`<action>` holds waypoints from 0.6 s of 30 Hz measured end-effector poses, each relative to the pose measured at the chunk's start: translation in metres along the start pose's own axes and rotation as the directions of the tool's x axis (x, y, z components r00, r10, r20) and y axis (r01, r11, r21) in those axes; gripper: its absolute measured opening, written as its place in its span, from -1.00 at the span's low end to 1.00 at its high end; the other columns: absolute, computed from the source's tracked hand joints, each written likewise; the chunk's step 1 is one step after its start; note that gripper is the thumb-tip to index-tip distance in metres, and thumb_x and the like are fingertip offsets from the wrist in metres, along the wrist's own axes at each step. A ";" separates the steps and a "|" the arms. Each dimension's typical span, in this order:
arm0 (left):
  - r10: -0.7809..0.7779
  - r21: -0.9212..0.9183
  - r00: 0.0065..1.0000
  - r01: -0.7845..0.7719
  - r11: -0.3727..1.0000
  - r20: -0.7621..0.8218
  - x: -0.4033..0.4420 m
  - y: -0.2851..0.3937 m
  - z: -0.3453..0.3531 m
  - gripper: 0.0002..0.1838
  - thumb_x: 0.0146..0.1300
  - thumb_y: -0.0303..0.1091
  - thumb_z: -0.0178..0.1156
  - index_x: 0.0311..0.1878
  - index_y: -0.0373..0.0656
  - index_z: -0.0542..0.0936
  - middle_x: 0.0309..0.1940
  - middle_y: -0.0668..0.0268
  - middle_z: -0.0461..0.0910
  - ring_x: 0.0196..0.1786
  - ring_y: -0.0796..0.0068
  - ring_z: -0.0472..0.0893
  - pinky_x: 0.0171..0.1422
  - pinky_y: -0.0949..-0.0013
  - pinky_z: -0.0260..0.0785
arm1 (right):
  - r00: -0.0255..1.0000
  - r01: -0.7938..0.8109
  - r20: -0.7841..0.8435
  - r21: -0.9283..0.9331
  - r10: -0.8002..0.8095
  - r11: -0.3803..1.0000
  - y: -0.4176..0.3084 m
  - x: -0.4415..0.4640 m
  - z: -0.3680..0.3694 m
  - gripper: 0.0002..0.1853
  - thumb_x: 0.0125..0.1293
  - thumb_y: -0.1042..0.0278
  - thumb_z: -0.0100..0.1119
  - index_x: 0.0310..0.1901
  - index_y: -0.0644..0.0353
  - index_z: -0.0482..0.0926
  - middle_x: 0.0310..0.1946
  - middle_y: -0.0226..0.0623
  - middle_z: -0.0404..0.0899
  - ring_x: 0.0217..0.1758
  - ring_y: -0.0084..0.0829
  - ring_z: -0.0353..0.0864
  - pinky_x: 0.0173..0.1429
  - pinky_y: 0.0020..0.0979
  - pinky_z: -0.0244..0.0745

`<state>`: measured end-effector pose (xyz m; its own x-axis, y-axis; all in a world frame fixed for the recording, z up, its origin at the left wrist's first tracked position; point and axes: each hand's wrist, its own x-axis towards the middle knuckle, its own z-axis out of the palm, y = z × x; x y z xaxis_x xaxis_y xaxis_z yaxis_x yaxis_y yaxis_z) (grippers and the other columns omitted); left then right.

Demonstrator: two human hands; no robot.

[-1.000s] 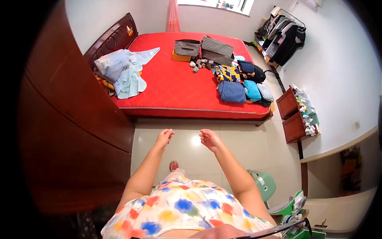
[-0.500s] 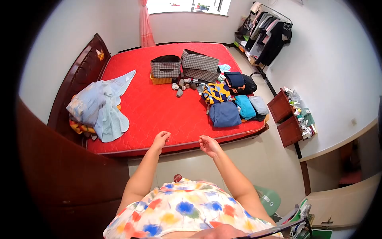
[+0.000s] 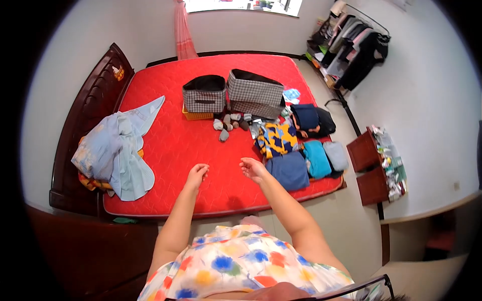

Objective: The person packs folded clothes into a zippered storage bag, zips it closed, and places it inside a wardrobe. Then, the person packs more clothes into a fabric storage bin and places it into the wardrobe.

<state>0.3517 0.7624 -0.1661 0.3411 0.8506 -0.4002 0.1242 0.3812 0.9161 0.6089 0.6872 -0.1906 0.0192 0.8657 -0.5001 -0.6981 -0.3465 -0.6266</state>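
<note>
**Left hand point(image 3: 199, 175) and right hand point(image 3: 252, 169) hang part-open, empty, over the red bed point(image 3: 165, 150)!**

Out left, the fingers curl loosely, tips toward two o'clock, with bunched socks point(image 3: 227, 120) at one o'clock from them. Now the right: fingers half-curled, pointing to ten o'clock. And there, at its three o'clock, near the bed's edge, the folded blue cloth point(image 3: 287, 171): plain, thick, softly creased, nearly square, its long axis hard to call. Touching? Can't tell.
</note>
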 end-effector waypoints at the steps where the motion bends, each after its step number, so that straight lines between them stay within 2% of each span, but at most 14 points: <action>1: -0.014 -0.017 0.999 0.013 1.000 -0.030 -0.007 -0.008 -0.003 -0.87 0.36 -0.34 0.04 -0.14 -0.08 0.56 -0.37 0.48 0.54 -0.41 0.73 0.45 -0.33 0.61 0.28 | 1.000 -0.022 0.022 -0.003 0.022 1.000 0.002 0.008 -0.002 -0.87 0.35 0.31 0.05 -0.13 0.06 0.52 -0.37 -0.44 0.60 -0.38 -0.58 0.55 -0.29 -0.52 0.49; 5: -0.092 -0.077 0.986 0.082 0.994 -0.136 -0.037 -0.038 -0.005 -0.87 0.36 -0.34 0.05 -0.14 -0.12 0.54 -0.37 0.48 0.53 -0.41 0.73 0.45 -0.35 0.63 0.28 | 0.992 -0.102 -0.075 -0.023 0.100 0.995 0.007 0.039 -0.004 -0.87 0.33 0.35 0.07 -0.11 0.06 0.48 -0.33 -0.34 0.63 -0.44 -0.52 0.58 -0.42 -0.48 0.48; 8: -0.123 -0.086 0.980 0.111 0.990 -0.158 -0.058 -0.045 0.008 -0.87 0.34 -0.36 0.04 -0.15 -0.13 0.55 -0.36 0.47 0.54 -0.41 0.73 0.44 -0.34 0.62 0.27 | 0.994 -0.073 -0.091 -0.081 0.065 0.994 0.001 0.057 -0.009 -0.82 0.34 0.35 0.04 -0.04 0.02 0.45 -0.30 -0.38 0.63 -0.40 -0.55 0.58 -0.40 -0.49 0.50; 9: -0.137 -0.112 0.975 0.118 0.987 -0.174 -0.069 -0.046 0.011 -0.87 0.34 -0.37 0.04 -0.16 -0.13 0.55 -0.35 0.47 0.54 -0.40 0.73 0.44 -0.32 0.61 0.27 | 0.994 -0.055 -0.096 -0.117 0.044 0.992 0.003 0.070 -0.011 -0.75 0.32 0.39 0.03 0.03 0.04 0.38 -0.27 -0.36 0.62 -0.40 -0.51 0.59 -0.43 -0.50 0.48; 12: -0.173 -0.141 0.960 0.144 0.980 -0.222 -0.093 -0.052 0.012 -0.88 0.36 -0.35 0.05 -0.15 -0.12 0.55 -0.36 0.48 0.54 -0.39 0.73 0.45 -0.33 0.63 0.28 | 0.977 0.038 -0.190 -0.272 -0.093 0.961 -0.007 0.104 0.010 -0.62 0.23 0.49 0.10 0.07 0.12 0.29 -0.09 -0.23 0.54 -0.40 -0.44 0.59 -0.44 -0.47 0.47; 14: -0.190 -0.137 0.955 0.162 0.977 -0.226 -0.112 -0.059 0.011 -0.88 0.35 -0.36 0.05 -0.15 -0.12 0.55 -0.36 0.47 0.54 -0.38 0.71 0.45 -0.29 0.62 0.28 | 0.930 0.203 -0.203 -0.408 -0.306 0.890 -0.012 0.125 0.020 -0.48 0.12 0.53 0.19 0.14 0.16 0.26 0.01 -0.16 0.48 -0.44 -0.40 0.57 -0.42 -0.43 0.48; 16: -0.212 -0.168 0.949 0.176 0.970 -0.232 -0.133 -0.058 0.010 -0.88 0.35 -0.36 0.05 -0.14 -0.11 0.55 -0.35 0.47 0.54 -0.39 0.71 0.44 -0.28 0.61 0.28 | 0.794 0.360 -0.045 -0.769 -0.606 0.528 -0.006 0.184 -0.005 -0.30 0.03 0.53 0.25 0.24 0.18 0.19 0.12 -0.04 0.38 -0.19 -0.21 0.59 -0.17 -0.29 0.55; 18: -0.258 -0.177 0.927 0.215 0.960 -0.271 -0.146 -0.057 0.009 -0.88 0.35 -0.36 0.05 -0.14 -0.11 0.55 -0.35 0.47 0.54 -0.38 0.71 0.44 -0.27 0.61 0.28 | 0.582 0.362 0.178 -0.931 -0.794 0.056 -0.035 0.173 0.008 -0.14 -0.01 0.47 0.30 0.35 0.16 0.09 0.27 0.05 0.22 0.21 -0.03 0.39 0.17 -0.20 0.44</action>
<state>0.3027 0.6130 -0.1597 0.0321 0.7887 -0.6139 0.0278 0.6133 0.7893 0.6306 0.8523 -0.2507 0.4377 0.8429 0.3131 0.6338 -0.0422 -0.7723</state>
